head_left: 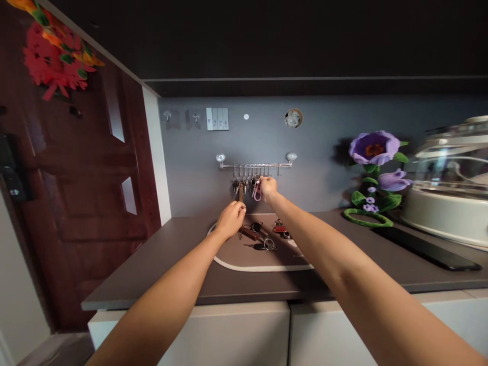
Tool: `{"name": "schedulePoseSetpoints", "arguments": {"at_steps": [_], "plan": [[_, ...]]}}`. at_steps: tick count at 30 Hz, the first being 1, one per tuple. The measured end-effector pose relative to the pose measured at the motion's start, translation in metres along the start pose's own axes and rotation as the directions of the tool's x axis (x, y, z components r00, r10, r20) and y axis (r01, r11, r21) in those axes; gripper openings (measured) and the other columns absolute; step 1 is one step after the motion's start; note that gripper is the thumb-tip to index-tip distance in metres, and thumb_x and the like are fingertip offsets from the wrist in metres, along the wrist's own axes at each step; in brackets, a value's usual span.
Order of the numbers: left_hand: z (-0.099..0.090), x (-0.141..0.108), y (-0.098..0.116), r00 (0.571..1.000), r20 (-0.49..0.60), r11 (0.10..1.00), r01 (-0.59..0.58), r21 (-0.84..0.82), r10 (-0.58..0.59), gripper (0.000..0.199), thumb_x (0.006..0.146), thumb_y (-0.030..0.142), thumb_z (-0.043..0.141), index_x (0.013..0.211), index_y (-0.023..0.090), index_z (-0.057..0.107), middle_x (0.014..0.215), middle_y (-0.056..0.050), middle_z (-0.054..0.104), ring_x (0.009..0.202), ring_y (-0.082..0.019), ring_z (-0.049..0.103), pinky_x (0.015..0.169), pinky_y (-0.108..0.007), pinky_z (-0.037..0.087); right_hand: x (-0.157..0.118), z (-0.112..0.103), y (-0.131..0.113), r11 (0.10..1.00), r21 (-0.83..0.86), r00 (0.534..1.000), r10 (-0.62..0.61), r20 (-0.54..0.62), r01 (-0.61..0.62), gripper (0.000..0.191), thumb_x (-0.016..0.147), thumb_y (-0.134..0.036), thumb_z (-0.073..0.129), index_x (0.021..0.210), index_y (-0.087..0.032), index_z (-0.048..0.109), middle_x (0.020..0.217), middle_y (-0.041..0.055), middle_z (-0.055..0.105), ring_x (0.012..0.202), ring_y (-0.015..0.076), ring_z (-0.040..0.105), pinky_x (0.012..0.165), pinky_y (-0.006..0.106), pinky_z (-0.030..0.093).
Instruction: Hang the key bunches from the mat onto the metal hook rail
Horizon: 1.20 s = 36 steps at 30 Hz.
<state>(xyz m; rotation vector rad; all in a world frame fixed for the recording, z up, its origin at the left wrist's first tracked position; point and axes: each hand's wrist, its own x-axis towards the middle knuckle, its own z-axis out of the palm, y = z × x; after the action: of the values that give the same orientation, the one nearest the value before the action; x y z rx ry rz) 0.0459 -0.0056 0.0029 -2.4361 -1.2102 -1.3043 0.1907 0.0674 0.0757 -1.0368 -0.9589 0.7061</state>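
My right hand [269,188] is up at the hook rail [255,165] on the wall, its fingers closed on a key ring with a pink strap [257,191]. More bunches of keys [237,185] hang from the hooks to its left. Lower down, my left hand [232,218] has its fingers curled together at the bottom end of a hanging brown strap [241,193]; whatever is in them is hidden. Below the hands, a brown mat [244,259] with a pale border bears a black-headed key [260,246], a brown key fob [248,233] and a red key fob [279,229].
On the right stand a purple knitted flower [374,147], a black phone-like slab [425,248] and a cream appliance with a clear cover [446,211]. A dark cabinet [285,46] overhangs the counter [152,264]. At left is a reddish-brown door [87,213].
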Motion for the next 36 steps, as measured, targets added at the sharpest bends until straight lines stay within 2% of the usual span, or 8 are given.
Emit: {"name": "schedulePoseSetpoints", "arguments": {"at_steps": [8, 14, 19, 24, 29, 33, 36], "plan": [[0.001, 0.0, -0.002, 1.0, 0.013, 1.0, 0.001, 0.016, -0.001, 0.019, 0.081, 0.022, 0.038, 0.087, 0.017, 0.056, 0.081, -0.004, 0.056, 0.074, -0.014, 0.052, 0.071, -0.026, 0.041, 0.002, -0.005, 0.011, 0.999, 0.034, 0.999, -0.006, 0.037, 0.005, 0.02, 0.081, -0.023, 0.043, 0.062, -0.017, 0.043, 0.046, -0.0046, 0.044, 0.04, 0.0068, 0.044, 0.043, 0.018, 0.043], [0.002, 0.0, -0.003, 0.999, 0.039, 1.0, 0.003, 0.018, -0.004, 0.02, 0.082, 0.023, 0.038, 0.087, 0.017, 0.057, 0.081, -0.004, 0.056, 0.075, -0.014, 0.052, 0.072, -0.027, 0.041, 0.008, -0.01, 0.018, 0.997, -0.043, 0.996, -0.066, 0.063, 0.069, 0.021, 0.08, -0.024, 0.043, 0.061, -0.017, 0.044, 0.048, -0.0042, 0.047, 0.042, 0.0061, 0.043, 0.046, 0.018, 0.043], [0.0, 0.0, -0.004, 0.999, 0.05, 1.0, -0.016, 0.026, 0.015, 0.021, 0.083, 0.023, 0.037, 0.089, 0.017, 0.056, 0.085, -0.005, 0.057, 0.078, -0.015, 0.052, 0.074, -0.027, 0.04, 0.007, -0.017, 0.016, 0.994, -0.082, 0.99, -0.063, 0.13, 0.074, 0.015, 0.076, -0.022, 0.046, 0.063, -0.016, 0.047, 0.048, -0.0041, 0.048, 0.043, 0.0059, 0.042, 0.047, 0.017, 0.04], [-0.003, 0.0, -0.002, 0.998, 0.06, 0.999, -0.026, 0.022, 0.024, 0.021, 0.083, 0.024, 0.037, 0.089, 0.017, 0.057, 0.087, -0.005, 0.057, 0.081, -0.015, 0.052, 0.075, -0.027, 0.04, -0.004, -0.028, 0.008, 0.994, -0.091, 0.986, -0.052, 0.157, 0.066, 0.01, 0.072, -0.019, 0.051, 0.063, -0.016, 0.049, 0.05, -0.0036, 0.049, 0.042, 0.0059, 0.041, 0.047, 0.018, 0.039], [-0.005, -0.001, 0.0, 0.996, 0.086, 1.0, -0.018, 0.013, 0.017, 0.021, 0.083, 0.025, 0.04, 0.09, 0.016, 0.057, 0.086, -0.005, 0.056, 0.08, -0.015, 0.053, 0.074, -0.027, 0.041, -0.02, -0.04, 0.002, 0.997, -0.073, 0.983, -0.015, 0.184, 0.029, 0.014, 0.072, -0.012, 0.044, 0.059, -0.016, 0.046, 0.051, -0.003, 0.049, 0.043, 0.0065, 0.041, 0.047, 0.019, 0.036], [-0.006, -0.001, 0.001, 0.994, 0.106, 1.0, -0.018, 0.008, 0.017, 0.021, 0.082, 0.025, 0.041, 0.09, 0.016, 0.058, 0.087, -0.005, 0.057, 0.081, -0.015, 0.053, 0.075, -0.027, 0.041, -0.034, -0.048, 0.001, 0.988, -0.116, 0.968, -0.071, 0.241, 0.102, 0.018, 0.07, -0.012, 0.046, 0.052, -0.016, 0.043, 0.048, -0.0045, 0.046, 0.043, 0.0051, 0.038, 0.049, 0.017, 0.034], [-0.006, -0.001, 0.001, 0.991, 0.134, 1.0, -0.021, 0.002, 0.021, 0.021, 0.082, 0.026, 0.042, 0.091, 0.017, 0.058, 0.088, -0.005, 0.057, 0.081, -0.015, 0.053, 0.076, -0.027, 0.041, -0.046, -0.054, 0.003, 0.986, -0.112, 0.952, -0.084, 0.293, 0.121, 0.015, 0.071, -0.015, 0.047, 0.056, -0.015, 0.048, 0.051, -0.0045, 0.047, 0.046, 0.0046, 0.04, 0.052, 0.017, 0.035]]}}
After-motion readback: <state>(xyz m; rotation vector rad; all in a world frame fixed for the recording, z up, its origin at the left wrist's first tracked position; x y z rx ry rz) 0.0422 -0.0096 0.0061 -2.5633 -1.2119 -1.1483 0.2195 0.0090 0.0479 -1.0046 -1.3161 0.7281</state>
